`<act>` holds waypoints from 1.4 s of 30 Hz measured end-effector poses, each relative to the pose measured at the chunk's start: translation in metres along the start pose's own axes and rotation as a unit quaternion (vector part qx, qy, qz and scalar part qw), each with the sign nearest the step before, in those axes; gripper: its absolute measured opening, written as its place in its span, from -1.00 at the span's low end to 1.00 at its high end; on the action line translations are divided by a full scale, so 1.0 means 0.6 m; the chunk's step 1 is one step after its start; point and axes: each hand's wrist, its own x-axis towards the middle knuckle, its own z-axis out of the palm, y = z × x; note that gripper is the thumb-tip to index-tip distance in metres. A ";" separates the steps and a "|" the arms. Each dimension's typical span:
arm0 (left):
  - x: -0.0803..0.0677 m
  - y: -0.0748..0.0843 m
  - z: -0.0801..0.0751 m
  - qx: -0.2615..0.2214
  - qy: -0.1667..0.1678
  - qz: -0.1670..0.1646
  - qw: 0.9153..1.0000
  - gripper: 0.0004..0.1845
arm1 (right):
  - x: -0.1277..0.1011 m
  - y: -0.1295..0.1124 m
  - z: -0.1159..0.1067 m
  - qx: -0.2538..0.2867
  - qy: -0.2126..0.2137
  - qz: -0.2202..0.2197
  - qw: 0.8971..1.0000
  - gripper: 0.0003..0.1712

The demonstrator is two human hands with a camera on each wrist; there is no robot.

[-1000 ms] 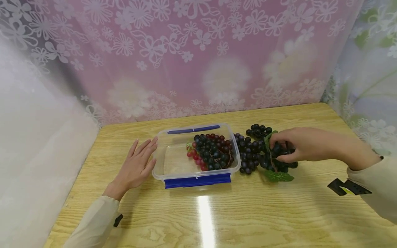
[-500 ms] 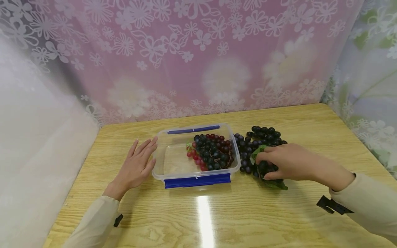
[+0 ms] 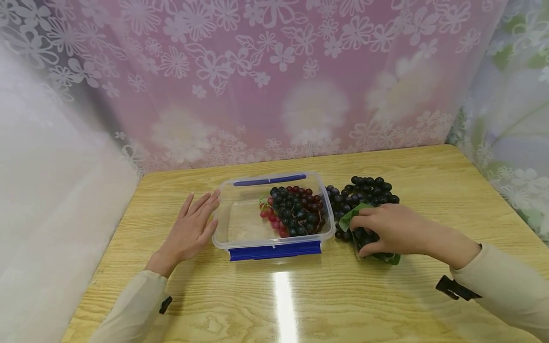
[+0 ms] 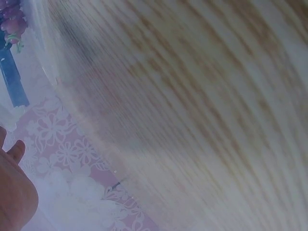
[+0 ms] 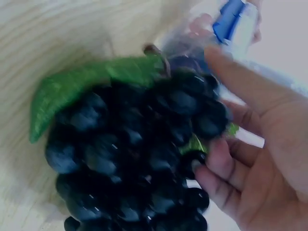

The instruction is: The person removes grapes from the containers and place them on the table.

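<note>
The right hand (image 3: 392,232) sits nearer the person than a second ago, and the black grape bunch (image 5: 130,159) it grips has come along, a green leaf (image 5: 91,79) showing on it. Thumb and curled fingers pinch this bunch, which lies just ahead of and under their tips, over the table (image 3: 206,300). The left hand (image 3: 188,232) is where it was: its fingers are straight and slightly apart, thumb held away, tips against the side of one clear box (image 3: 223,244).

The box stands between the two hands, beyond the right fingers to the left, with two blue latches visible, a near one (image 3: 275,251) and a far one (image 3: 270,180). Inside I count three bunches, all well over from the left fingers: red grapes (image 3: 272,219), a blackish bunch (image 3: 289,209) and dark red grapes (image 3: 315,200).

Past the right fingers lie more dark grapes: purplish ones (image 3: 336,195) beside the box wall, and black ones (image 3: 379,188), more exposed than a second ago. Overlap prevents an exact count there. Farthest off hangs a pink flowered curtain (image 3: 257,119).
</note>
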 end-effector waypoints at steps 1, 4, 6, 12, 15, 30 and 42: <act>0.000 -0.001 0.000 0.001 -0.001 0.000 1.000 -0.51 | -0.001 0.001 -0.004 0.020 -0.013 0.006 1.000 -0.47; 0.000 -0.002 -0.001 0.001 0.000 -0.002 1.000 -0.51 | -0.001 0.006 -0.019 0.086 -0.053 0.024 0.995 -0.48; 0.000 -0.003 -0.001 0.001 0.001 -0.002 1.000 -0.52 | -0.001 0.009 -0.029 0.129 -0.074 0.031 0.988 -0.50; 0.000 0.000 -0.002 -0.002 -0.004 -0.003 1.000 -0.51 | -0.002 0.022 -0.043 0.225 -0.100 0.025 0.969 -0.58; -0.001 0.000 -0.001 -0.001 0.000 -0.001 1.000 -0.51 | -0.004 0.031 -0.045 0.253 -0.091 0.026 0.963 -0.64; 0.000 -0.004 0.003 0.001 0.014 0.007 1.000 -0.51 | 0.000 0.069 -0.081 0.204 -0.034 0.072 0.976 -0.74; -0.001 -0.001 0.004 -0.002 0.015 0.003 1.000 -0.51 | 0.013 0.097 -0.113 0.182 -0.019 0.088 0.979 -0.71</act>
